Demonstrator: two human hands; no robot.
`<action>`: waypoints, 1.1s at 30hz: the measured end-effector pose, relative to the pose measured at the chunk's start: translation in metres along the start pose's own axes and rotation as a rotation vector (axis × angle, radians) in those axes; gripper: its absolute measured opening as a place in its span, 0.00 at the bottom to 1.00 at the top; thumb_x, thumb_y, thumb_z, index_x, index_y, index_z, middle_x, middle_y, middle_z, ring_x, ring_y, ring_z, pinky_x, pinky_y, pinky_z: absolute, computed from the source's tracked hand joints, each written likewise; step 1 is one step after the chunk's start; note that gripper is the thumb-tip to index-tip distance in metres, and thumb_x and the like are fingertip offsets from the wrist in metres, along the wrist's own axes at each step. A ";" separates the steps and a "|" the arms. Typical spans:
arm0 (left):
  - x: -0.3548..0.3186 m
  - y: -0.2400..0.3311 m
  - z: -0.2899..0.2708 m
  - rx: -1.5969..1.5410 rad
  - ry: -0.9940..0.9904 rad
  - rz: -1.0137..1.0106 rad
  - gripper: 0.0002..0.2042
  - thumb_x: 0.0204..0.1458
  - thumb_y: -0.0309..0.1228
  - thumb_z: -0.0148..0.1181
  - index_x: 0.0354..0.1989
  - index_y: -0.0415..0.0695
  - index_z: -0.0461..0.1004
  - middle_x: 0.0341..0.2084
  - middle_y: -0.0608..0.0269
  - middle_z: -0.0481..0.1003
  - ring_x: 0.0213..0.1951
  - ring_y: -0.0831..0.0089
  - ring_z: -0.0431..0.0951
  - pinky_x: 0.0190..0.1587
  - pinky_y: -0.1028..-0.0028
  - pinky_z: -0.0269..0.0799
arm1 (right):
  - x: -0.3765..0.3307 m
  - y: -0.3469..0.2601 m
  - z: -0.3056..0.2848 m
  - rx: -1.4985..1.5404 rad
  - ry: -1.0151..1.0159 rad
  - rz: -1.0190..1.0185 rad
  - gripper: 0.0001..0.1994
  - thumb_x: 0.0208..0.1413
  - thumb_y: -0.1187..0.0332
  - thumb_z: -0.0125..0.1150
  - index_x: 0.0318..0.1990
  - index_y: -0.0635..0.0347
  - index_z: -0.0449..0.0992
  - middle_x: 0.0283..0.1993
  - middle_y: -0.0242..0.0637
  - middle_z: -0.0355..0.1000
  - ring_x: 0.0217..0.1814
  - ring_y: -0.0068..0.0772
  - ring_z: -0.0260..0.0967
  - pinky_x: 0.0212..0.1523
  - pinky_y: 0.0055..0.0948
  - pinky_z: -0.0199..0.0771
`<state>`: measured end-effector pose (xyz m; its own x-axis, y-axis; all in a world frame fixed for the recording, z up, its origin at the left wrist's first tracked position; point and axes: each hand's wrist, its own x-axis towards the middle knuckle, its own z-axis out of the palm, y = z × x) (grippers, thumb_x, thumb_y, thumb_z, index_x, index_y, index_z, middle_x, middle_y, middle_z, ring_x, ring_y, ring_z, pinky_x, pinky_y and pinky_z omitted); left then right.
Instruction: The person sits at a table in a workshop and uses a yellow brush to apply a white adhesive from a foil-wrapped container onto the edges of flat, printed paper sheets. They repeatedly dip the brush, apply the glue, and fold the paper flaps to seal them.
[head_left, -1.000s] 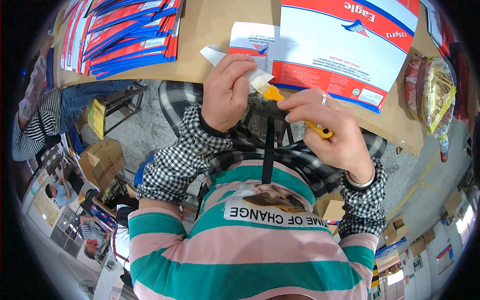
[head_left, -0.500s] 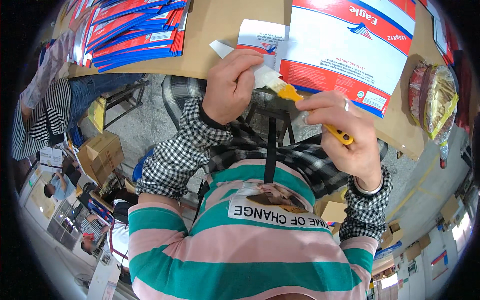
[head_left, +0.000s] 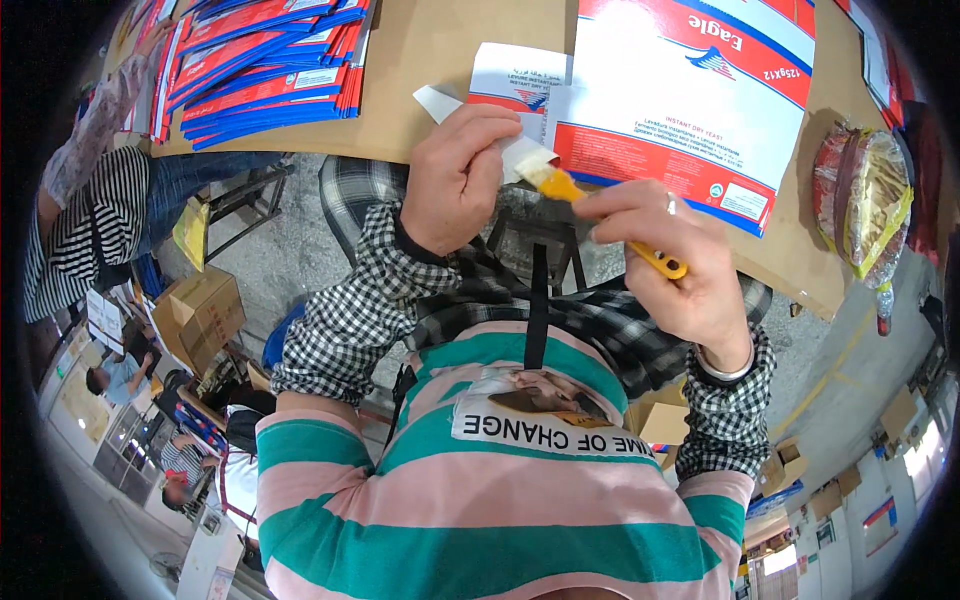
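Note:
A paintbrush [head_left: 556, 184] with a yellow handle is gripped in my right hand [head_left: 690, 262], handle end poking out below the fingers. Its pale bristles rest against the end of a white cardboard strip [head_left: 432, 100]. That strip is pinched in my closed left hand [head_left: 455, 182] and hangs past the table's near edge. Just beyond lies a flat printed carton [head_left: 660, 130] in white, red and blue, with a smaller printed panel [head_left: 508, 72] at its left. Whether the strip joins the carton is hidden by my left hand.
A pile of flat red, white and blue cartons [head_left: 275, 85] covers the far left of the brown table [head_left: 425, 40]. At the right edge hangs a clear plastic-wrapped bundle [head_left: 870, 195]. A person in a striped top [head_left: 95, 215] stands at left, near a cardboard box [head_left: 200, 315].
My right hand has moved left with the paintbrush, bringing its bristles further along the strip toward my left hand. My left hand has barely shifted.

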<state>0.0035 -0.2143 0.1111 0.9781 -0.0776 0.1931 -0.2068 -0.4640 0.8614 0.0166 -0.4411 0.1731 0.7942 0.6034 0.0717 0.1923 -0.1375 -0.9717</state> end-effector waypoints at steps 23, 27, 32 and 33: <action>-0.017 0.007 0.000 0.053 0.037 -0.009 0.13 0.43 0.15 0.45 0.36 0.33 0.73 0.39 0.50 0.74 0.41 0.59 0.75 0.45 0.71 0.70 | -0.010 0.019 -0.015 0.253 0.094 0.143 0.12 0.41 0.83 0.44 0.33 0.69 0.72 0.42 0.45 0.73 0.44 0.33 0.69 0.47 0.28 0.67; -0.018 0.008 0.000 0.062 0.034 -0.007 0.13 0.43 0.15 0.45 0.36 0.33 0.73 0.39 0.50 0.74 0.41 0.59 0.75 0.46 0.71 0.70 | -0.009 0.029 -0.007 0.357 0.171 0.229 0.11 0.47 0.83 0.43 0.35 0.69 0.73 0.42 0.43 0.73 0.45 0.29 0.69 0.47 0.26 0.67; -0.020 0.008 0.000 0.068 0.037 0.012 0.13 0.42 0.15 0.45 0.35 0.33 0.73 0.38 0.50 0.74 0.41 0.59 0.75 0.46 0.71 0.70 | -0.011 0.029 -0.013 0.504 0.196 0.290 0.11 0.48 0.84 0.42 0.35 0.70 0.72 0.43 0.44 0.73 0.44 0.30 0.69 0.48 0.26 0.67; -0.019 0.009 0.001 0.068 0.032 0.016 0.12 0.42 0.15 0.45 0.35 0.33 0.73 0.38 0.50 0.74 0.41 0.59 0.75 0.46 0.71 0.70 | -0.010 0.030 -0.013 0.488 0.200 0.263 0.11 0.48 0.84 0.42 0.35 0.70 0.73 0.43 0.44 0.73 0.44 0.30 0.69 0.48 0.27 0.67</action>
<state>-0.0167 -0.2177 0.1145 0.9731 -0.0575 0.2230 -0.2197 -0.5222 0.8241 0.0219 -0.4619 0.1457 0.8819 0.4314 -0.1903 -0.2755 0.1439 -0.9505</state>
